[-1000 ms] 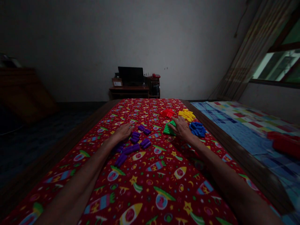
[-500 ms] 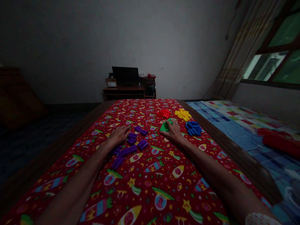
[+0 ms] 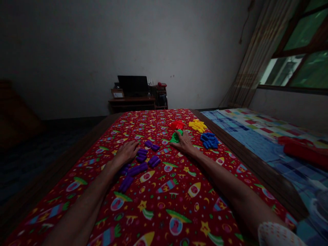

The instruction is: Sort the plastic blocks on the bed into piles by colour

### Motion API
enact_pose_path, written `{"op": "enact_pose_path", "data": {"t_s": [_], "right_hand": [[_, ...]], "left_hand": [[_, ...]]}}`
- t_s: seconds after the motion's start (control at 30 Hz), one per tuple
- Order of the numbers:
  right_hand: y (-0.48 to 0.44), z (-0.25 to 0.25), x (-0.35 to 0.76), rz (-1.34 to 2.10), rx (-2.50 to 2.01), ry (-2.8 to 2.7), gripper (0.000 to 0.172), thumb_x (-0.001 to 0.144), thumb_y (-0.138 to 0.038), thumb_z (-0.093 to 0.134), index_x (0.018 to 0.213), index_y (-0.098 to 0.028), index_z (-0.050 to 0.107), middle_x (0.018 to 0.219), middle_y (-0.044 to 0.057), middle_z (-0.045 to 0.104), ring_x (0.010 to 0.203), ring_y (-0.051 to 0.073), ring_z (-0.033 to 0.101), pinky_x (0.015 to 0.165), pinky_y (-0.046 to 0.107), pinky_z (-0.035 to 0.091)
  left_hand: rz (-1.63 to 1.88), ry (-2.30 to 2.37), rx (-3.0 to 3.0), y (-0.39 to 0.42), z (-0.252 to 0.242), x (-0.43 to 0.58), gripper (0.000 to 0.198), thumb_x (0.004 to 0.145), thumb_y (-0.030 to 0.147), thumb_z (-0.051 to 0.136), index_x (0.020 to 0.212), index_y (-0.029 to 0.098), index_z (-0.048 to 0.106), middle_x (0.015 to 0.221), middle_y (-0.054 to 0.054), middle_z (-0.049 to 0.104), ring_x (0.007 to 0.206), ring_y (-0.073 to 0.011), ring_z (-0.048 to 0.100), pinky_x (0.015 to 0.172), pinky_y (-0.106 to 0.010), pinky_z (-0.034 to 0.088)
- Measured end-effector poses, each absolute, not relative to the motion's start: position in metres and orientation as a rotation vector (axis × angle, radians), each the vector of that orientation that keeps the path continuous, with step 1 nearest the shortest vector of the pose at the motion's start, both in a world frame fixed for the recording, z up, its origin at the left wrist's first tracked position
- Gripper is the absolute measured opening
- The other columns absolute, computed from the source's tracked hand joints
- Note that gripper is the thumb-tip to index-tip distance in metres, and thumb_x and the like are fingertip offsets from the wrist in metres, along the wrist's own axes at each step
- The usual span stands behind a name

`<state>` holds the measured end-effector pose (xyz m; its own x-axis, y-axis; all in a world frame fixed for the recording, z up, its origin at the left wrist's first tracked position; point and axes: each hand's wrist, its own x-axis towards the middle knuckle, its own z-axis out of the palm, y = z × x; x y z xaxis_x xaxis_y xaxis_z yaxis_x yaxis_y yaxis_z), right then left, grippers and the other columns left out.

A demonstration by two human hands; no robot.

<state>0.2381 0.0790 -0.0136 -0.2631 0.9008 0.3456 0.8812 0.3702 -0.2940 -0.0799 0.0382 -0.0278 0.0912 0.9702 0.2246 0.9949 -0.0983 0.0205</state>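
Observation:
On the red patterned cloth [image 3: 164, 174], my left hand [image 3: 127, 151] lies palm down with its fingers stretched out, just left of several small purple cylinders [image 3: 138, 168]. I see nothing held in it. My right hand [image 3: 185, 141] cups the right side of a pile of small green cylinders [image 3: 175, 137], thumb and fingers apart; the fingers partly hide the pile. Close behind the green pile is a red group [image 3: 177, 124] of like pieces. A yellow group [image 3: 197, 126] lies farther right, and a blue group [image 3: 209, 140] sits right of my right hand.
The cloth covers a long table with a dark wooden edge [image 3: 246, 164]. To the right is a bed [image 3: 258, 133] with checked covers and a red bag [image 3: 304, 152]. A desk [image 3: 132, 99] with a black monitor [image 3: 133, 85] stands against the far wall.
The view has shifted slightly. My right hand stays at the green pile, now seeming a little closer to the red group. My left hand still rests beside the purple cylinders.

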Motion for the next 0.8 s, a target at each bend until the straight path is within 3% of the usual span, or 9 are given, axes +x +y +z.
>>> {"op": "enact_pose_path", "data": {"t_s": [0.2, 0.37, 0.63, 0.8], "right_hand": [[0.071, 0.004, 0.269, -0.189, -1.521, -2.079, 0.066, 0.09, -0.053, 0.047, 0.146, -0.023, 0.035, 0.15, 0.019, 0.033, 0.136, 0.039, 0.028, 0.105, 0.06, 0.025], [0.051, 0.003, 0.338, -0.471, -1.627, -2.147, 0.064, 0.089, -0.052, 0.05, 0.144, -0.021, 0.039, 0.155, 0.02, 0.024, 0.14, 0.04, 0.02, 0.107, 0.062, 0.017], [0.048, -0.016, 0.373, -0.375, -1.819, -2.092, 0.062, 0.088, -0.053, 0.051, 0.141, -0.021, 0.045, 0.145, 0.023, 0.038, 0.132, 0.038, 0.036, 0.101, 0.054, 0.035], [0.053, -0.012, 0.371, -0.415, -1.77, -2.065, 0.062, 0.087, -0.054, 0.051, 0.139, -0.02, 0.047, 0.144, 0.022, 0.041, 0.131, 0.038, 0.039, 0.1, 0.053, 0.035]], "left_hand": [[-0.221, -2.031, -2.187, 0.032, -0.022, -0.075, 0.05, 0.093, 0.035, 0.033, 0.136, 0.017, 0.051, 0.142, -0.011, 0.051, 0.13, -0.0285, 0.047, 0.109, -0.04, 0.034], [-0.228, -2.011, -2.193, 0.034, -0.024, -0.076, 0.05, 0.093, 0.035, 0.032, 0.135, 0.017, 0.052, 0.142, -0.012, 0.051, 0.129, -0.0283, 0.047, 0.108, -0.041, 0.034], [-0.177, -1.992, -2.17, 0.034, -0.026, -0.076, 0.05, 0.093, 0.035, 0.03, 0.137, 0.019, 0.049, 0.142, -0.01, 0.051, 0.129, -0.0262, 0.047, 0.107, -0.04, 0.035], [-0.23, -1.984, -2.17, 0.032, -0.025, -0.076, 0.049, 0.092, 0.033, 0.031, 0.132, 0.018, 0.055, 0.14, -0.011, 0.053, 0.129, -0.0282, 0.048, 0.108, -0.041, 0.036]]}}
